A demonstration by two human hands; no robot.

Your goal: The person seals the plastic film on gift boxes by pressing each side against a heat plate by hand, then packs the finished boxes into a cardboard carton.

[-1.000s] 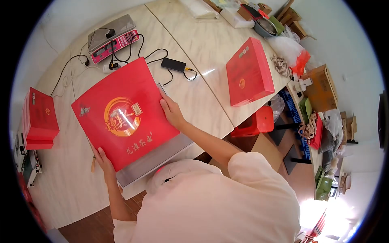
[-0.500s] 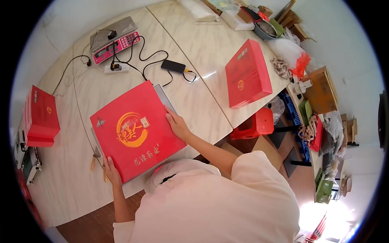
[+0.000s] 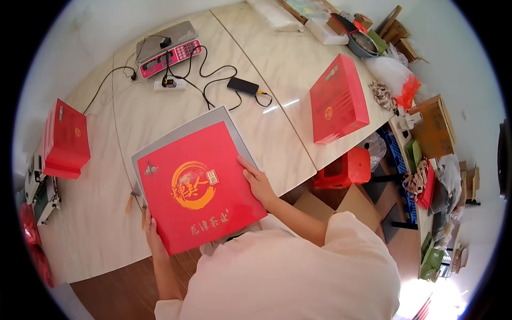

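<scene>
Marbled surface (image 3: 277, 152) is stretching toward twelve o'clock; at its near edge the red cover (image 3: 202, 184) is overlapping a grey panel (image 3: 229, 121). The left hand (image 3: 153, 234) is gripping the cover at eight o'clock, the right hand (image 3: 259, 185) at three; an even grip should be keeping it steady. Its print is pointing toward eleven; nearly square, no long axis is showing.

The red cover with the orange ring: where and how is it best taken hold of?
Hold the red cover by opposite side edges, left hand from the left, right hand from the right: it's broad and flat, so one hand might let it tip.
</scene>
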